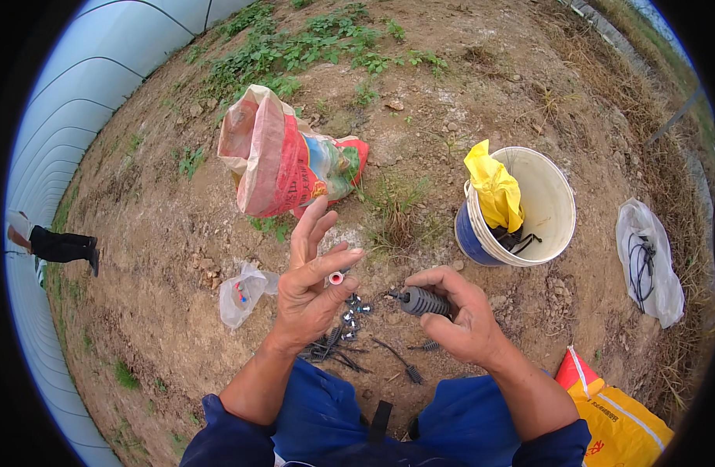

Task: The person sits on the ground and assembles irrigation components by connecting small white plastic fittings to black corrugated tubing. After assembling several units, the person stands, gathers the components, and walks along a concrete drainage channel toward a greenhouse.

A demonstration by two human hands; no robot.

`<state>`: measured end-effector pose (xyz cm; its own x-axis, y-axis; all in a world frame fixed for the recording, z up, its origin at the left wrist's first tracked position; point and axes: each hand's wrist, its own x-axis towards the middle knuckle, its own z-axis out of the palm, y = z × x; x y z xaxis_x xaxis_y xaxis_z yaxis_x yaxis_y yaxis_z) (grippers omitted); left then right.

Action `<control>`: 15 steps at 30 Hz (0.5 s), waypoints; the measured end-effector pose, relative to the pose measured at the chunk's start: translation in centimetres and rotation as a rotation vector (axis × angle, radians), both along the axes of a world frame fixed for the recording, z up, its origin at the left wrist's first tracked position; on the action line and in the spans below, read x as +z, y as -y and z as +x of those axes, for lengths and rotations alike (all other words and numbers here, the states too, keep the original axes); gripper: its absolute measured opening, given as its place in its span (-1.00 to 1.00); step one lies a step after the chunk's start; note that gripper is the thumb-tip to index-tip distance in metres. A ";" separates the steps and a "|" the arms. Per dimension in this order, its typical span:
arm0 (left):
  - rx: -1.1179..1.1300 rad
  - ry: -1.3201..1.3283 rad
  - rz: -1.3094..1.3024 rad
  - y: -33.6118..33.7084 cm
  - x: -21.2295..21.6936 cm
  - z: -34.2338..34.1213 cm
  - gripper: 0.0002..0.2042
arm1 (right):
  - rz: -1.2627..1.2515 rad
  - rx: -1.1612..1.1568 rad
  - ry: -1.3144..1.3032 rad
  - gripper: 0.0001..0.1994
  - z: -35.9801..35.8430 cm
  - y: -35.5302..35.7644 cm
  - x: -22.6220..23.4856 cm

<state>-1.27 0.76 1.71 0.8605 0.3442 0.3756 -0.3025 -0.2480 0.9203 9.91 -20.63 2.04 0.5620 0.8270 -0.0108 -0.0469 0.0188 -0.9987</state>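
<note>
Between the thumb and index finger of my left hand (301,303) is a small round white cap (336,278) with a red inside; the other fingers are raised. My right hand (472,327) is closed round a dark grey ribbed cylinder (425,302), whose narrow black tip points toward my left hand. A gap separates the two pieces. On the soil below lie several small black, white and blue fittings (351,317). Closer to my legs is a pile of black ribbed pieces with thin tubes (324,348), and one more tubed piece (404,364) lies to its right.
A red woven sack (272,167) stands ahead left. A bucket (556,206) holds a yellow bag (496,187) and black parts. Clear plastic bags lie left (244,296) and far right (669,280). Yellow sacks (618,420) lie lower right. A person (57,241) stands by the greenhouse (69,117).
</note>
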 end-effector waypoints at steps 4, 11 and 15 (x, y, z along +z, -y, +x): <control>-0.041 -0.056 -0.003 -0.2 -0.1 0.0 -0.65 | 0.008 -0.005 0.003 -0.59 0.0 0.0 0.0; -0.232 -0.597 0.039 0.6 2.7 -1.1 -0.52 | -0.024 0.002 0.178 -0.58 0.4 0.3 0.4; -0.362 -0.596 0.090 0.3 1.8 -2.0 -0.69 | -0.045 0.058 0.310 -0.59 0.3 0.3 0.6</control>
